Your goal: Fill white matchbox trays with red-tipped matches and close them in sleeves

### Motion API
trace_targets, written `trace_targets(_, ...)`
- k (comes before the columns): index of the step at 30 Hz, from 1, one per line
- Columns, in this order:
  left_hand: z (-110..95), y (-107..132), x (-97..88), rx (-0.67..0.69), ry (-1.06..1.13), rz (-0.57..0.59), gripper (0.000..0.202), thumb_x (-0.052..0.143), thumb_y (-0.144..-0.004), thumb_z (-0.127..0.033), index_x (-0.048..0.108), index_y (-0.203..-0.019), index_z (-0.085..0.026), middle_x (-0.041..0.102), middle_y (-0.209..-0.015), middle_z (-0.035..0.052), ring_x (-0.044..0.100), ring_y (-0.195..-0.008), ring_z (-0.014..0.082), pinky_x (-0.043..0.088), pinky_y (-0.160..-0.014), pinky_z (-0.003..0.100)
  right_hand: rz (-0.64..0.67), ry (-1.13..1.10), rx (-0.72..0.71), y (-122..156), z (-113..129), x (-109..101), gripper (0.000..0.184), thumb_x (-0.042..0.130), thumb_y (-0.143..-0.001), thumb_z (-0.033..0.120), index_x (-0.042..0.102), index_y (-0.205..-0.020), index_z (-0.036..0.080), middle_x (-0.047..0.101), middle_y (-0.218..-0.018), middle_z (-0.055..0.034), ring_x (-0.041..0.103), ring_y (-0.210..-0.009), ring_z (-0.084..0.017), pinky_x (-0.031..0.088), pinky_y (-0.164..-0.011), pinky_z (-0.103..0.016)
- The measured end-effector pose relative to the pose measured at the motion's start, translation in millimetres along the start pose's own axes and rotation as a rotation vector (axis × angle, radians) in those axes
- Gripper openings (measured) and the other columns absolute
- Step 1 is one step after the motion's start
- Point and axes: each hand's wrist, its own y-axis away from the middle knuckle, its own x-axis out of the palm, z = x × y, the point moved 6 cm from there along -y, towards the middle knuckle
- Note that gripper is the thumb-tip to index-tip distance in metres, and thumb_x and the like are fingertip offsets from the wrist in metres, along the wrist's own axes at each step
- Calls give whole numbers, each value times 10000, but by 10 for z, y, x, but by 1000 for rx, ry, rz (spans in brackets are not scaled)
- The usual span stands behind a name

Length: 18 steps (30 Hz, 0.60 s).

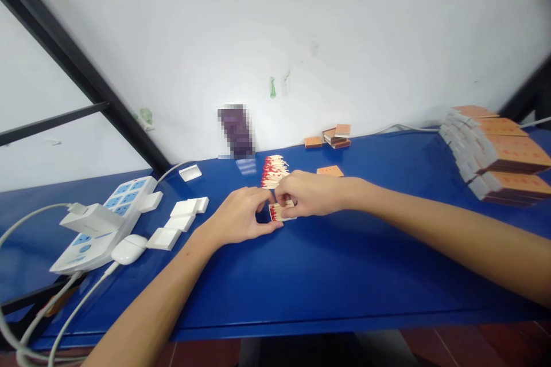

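Observation:
A small white matchbox tray (294,217) with red-tipped matches (276,213) in it lies on the blue table. My left hand (243,215) holds the tray at its left end, thumb at the near side and fingers at the far side. Over the tray's right part is my right hand (307,192), its fingers bent and closed on matches there; the fingertips are partly hidden. Just beyond both hands lies a loose heap of matches (274,171), red heads to the left. An orange matchbox cover (330,171) sits behind my right wrist.
Several empty white trays (183,222) lie on the left, near a white power strip (109,223) with cables and a white earbud case (129,249). A few matchboxes (337,136) rest by the wall. Stacked matchboxes (503,152) stand far right. A blurred dark phone-like object (237,131) leans on the wall.

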Motion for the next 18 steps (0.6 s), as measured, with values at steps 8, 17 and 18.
trace_targets(8, 25, 10, 24, -25, 8, 32, 366, 640, -806, -539, 598, -875, -182, 527, -702, -22, 481, -639, 136, 350, -615, 262, 24, 17, 10, -9, -1, 22, 130, 630, -825, 279, 675, -836, 157, 670, -757, -26, 560, -673, -133, 355, -562, -232)
trace_targets(17, 12, 9, 48, -15, 40, 66, 367, 647, -792, -546, 609, -882, -193, 508, -677, -28, 477, -618, 132, 347, -606, 257, 8, -29, -41, 14, -52, -51, 169, 607, -852, 342, 645, -854, 177, 671, -782, -11, 557, -666, -122, 339, -576, -233)
trace_targets(18, 13, 11, 46, -17, 48, 69, 386, 650, -782, -562, 610, -889, -194, 510, -677, -28, 477, -614, 131, 347, -602, 257, -20, -39, -35, 6, -81, -64, 184, 587, -870, 352, 648, -873, 179, 674, -793, -13, 559, -668, -121, 337, -582, -233)
